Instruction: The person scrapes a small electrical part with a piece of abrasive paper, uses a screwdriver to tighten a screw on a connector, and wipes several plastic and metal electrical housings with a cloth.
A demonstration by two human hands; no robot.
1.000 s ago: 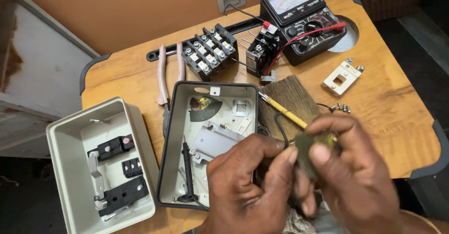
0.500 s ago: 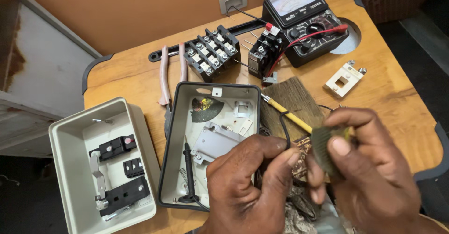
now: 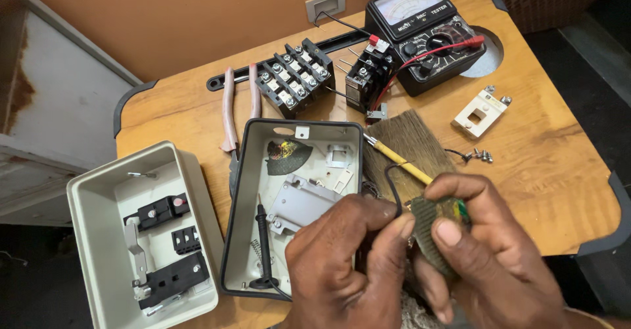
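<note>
On the wooden table [image 3: 545, 171], largest first: an open beige switch box [image 3: 98, 250] lies at the left, with a grey enclosure lid [image 3: 296, 191] beside it holding a black test probe [image 3: 264, 243]. Behind stand a black terminal block [image 3: 296, 76] and an analogue multimeter [image 3: 424, 33]. Nearer the front, a bristle brush [image 3: 407, 148] lies under a yellow-handled screwdriver [image 3: 397, 158]. Both hands work just above the table's front edge. The right hand [image 3: 499, 263] is closed, thumb on top, around a small green abrasive pad [image 3: 434, 227]. The left hand [image 3: 342, 270] pinches a small part against that pad; the part is too hidden to identify. Judgement: a contact-cleaning step is in hand. Continuing calls for firm pinch pressure and short, controlled strokes.
</note>
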